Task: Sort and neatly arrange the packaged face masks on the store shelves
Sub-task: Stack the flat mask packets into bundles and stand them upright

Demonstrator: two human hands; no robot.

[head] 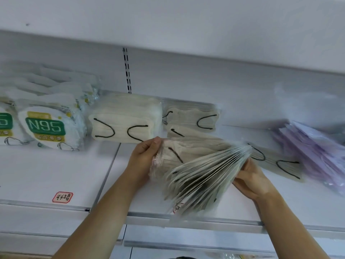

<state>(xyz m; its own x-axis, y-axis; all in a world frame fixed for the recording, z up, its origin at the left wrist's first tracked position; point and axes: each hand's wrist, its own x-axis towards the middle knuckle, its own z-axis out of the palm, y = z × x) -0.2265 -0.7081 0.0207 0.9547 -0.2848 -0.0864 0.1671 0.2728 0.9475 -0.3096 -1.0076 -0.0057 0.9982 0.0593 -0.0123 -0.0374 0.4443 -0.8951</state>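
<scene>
Both hands on fanned stack of beige masks [201, 172], centre of white shelf [56, 171]. Left hand [143, 157] grips stack's left end, fingers curled round it. Right hand [250, 178] holds right end, fingers tucked under fan. Cream mask pack [121, 120] at 11 o'clock of stack, N95 packs [46, 126] at 9, purple packs [313, 148] at 3, blurred. Red-bordered label [62, 197] at 8.

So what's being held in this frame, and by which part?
A fanned stack of beige packaged masks, held in both hands: the left hand holds its left end, the right hand its right end, under the spread edges.
</scene>
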